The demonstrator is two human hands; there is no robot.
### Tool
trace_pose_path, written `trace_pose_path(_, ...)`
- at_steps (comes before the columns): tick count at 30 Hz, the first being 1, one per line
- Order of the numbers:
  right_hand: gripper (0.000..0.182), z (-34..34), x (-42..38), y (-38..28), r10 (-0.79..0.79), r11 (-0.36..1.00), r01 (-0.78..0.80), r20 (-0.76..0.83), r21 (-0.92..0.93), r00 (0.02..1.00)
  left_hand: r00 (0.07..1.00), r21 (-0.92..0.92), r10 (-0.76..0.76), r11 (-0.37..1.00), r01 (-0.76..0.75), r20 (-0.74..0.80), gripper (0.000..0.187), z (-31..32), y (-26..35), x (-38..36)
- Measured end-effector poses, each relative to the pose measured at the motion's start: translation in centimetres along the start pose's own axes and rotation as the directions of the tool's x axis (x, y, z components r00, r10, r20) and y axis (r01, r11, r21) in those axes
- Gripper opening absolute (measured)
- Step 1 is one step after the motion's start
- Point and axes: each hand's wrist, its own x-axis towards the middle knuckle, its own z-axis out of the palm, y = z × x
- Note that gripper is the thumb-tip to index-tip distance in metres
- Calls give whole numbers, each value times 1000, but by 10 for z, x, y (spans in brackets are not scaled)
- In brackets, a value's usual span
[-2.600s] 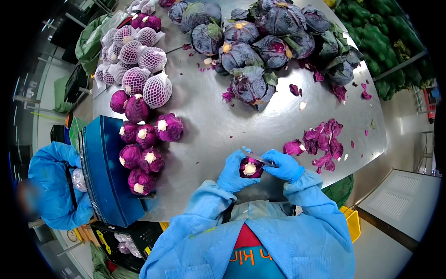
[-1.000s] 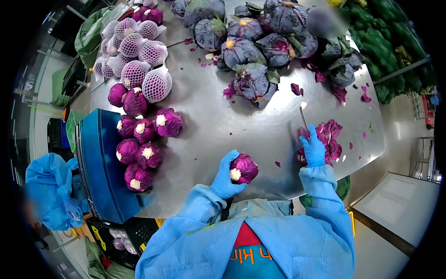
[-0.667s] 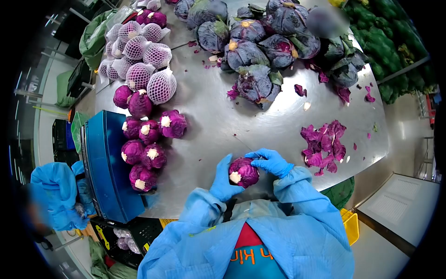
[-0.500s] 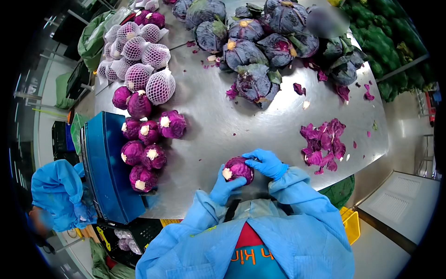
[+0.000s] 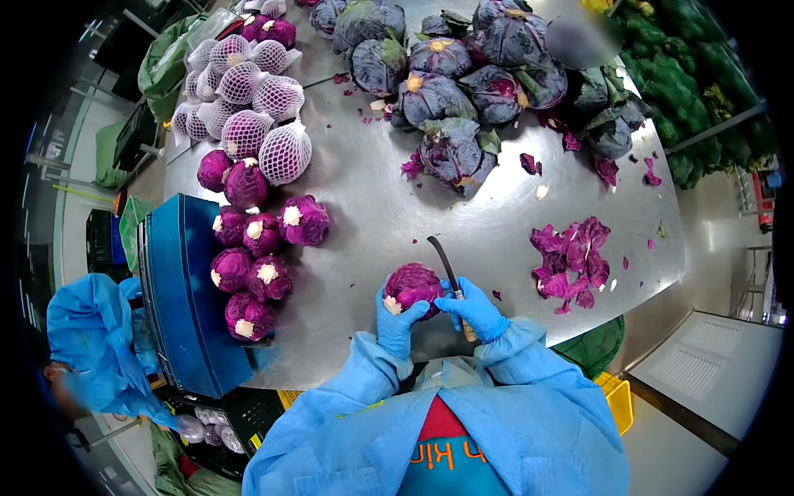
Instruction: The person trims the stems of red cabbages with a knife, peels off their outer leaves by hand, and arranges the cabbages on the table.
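Wrapped round a trimmed purple cabbage (image 5: pixel 414 286) from its left and near side is my left hand (image 5: pixel 394 328), blue-gloved. The pale cut stem of this cabbage faces down and left. My right hand (image 5: pixel 477 312), also gloved in blue, grips a knife (image 5: pixel 445 264) with a dark curved blade and a wooden handle that shows below the fist. The blade points up and away from me, just right of the cabbage. My right fingertips are at the cabbage's right side. Both hands are over the near edge of the steel table (image 5: pixel 356 248).
Several trimmed cabbages (image 5: pixel 269 278) sit at left beside a blue bin (image 5: pixel 194 331), with net-wrapped ones (image 5: pixel 285 153) behind. Untrimmed cabbages (image 5: pixel 451 153) are piled at the back. Peeled purple leaves (image 5: pixel 571 258) lie at right. Another person (image 5: pixel 95 343) is at far left.
The knife blade has come into view, raised in my right hand. The cabbage has turned and shifted slightly left in my left hand. The other person's arm has extended towards the black crate.
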Motion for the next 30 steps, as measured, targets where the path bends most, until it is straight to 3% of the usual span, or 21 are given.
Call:
trace_pose_path(1, 50, 1, 1, 0, 15, 998, -16, 28, 58, 1000, 999, 31, 20, 999, -19, -28, 85, -1, -4, -2)
trace_pose_path(4, 42, 8, -4, 2, -51, 991, 41, -76, -125, 996, 998, 56, 19, 998, -16, -55, 91, -1, -6, -1)
trace_pose_path(5, 41, 10, -4, 9, -235, 936, 191, -118, -297, 965, 998, 53, 7, 999, -4, -56, 92, -2, -5, -1)
trace_pose_path(7, 40, 14, -3, 20, -580, 670, 408, -95, -620, 809, 1000, 71, 11, 997, -9, -25, 94, -3, -7, 1)
trace_pose_path(11, 32, 5, -18, 11, -536, 598, 320, -69, -735, 842, 999, 87, -7, 996, 11, -51, 92, 4, 0, -5)
trace_pose_path(14, 30, -37, -9, 14, -632, 522, 309, -117, -795, 766, 986, -113, -153, 981, 159, 60, 86, 12, 26, -9)
trace_pose_path(16, 32, -88, 6, 14, -790, 216, 165, -73, -962, 609, 935, -140, -276, 940, 311, 222, 83, 3, 37, -5)
trace_pose_path(17, 37, -108, 9, 0, -592, 261, -133, -268, -956, 760, 896, -146, -330, 912, 384, 297, 81, 0, 40, -7)
trace_pose_path(18, 39, -136, 20, 8, -673, 340, -125, -334, -932, 659, 893, -184, -335, 898, 399, 301, 78, 6, 44, -11)
trace_pose_path(19, 37, -131, 11, -13, -651, 385, -191, -413, -903, 637, 893, -247, -343, 875, 417, 291, 76, 11, 45, -12)
trace_pose_path(21, 38, -125, 11, -18, -686, 570, 160, -360, -806, 632, 888, -368, -371, 813, 452, 271, 71, 19, 44, -18)
trace_pose_path(23, 43, -73, -8, -37, -395, 876, 219, -377, -430, 837, 931, -328, -290, 877, 352, 222, 70, 23, 36, -15)
trace_pose_path(25, 51, -29, -24, -38, -317, 881, 194, -234, -432, 919, 960, -287, -205, 924, 254, 191, 69, 28, 28, -10)
trace_pose_path(27, 57, 4, -28, -17, -384, 881, 309, -159, -359, 910, 984, -266, -121, 952, 153, 133, 67, 34, 26, -10)
trace_pose_path(30, 58, 28, -38, -15, -140, 989, 146, -159, 23, 977, 999, -241, -53, 969, 50, -8, 70, 35, 25, -12)
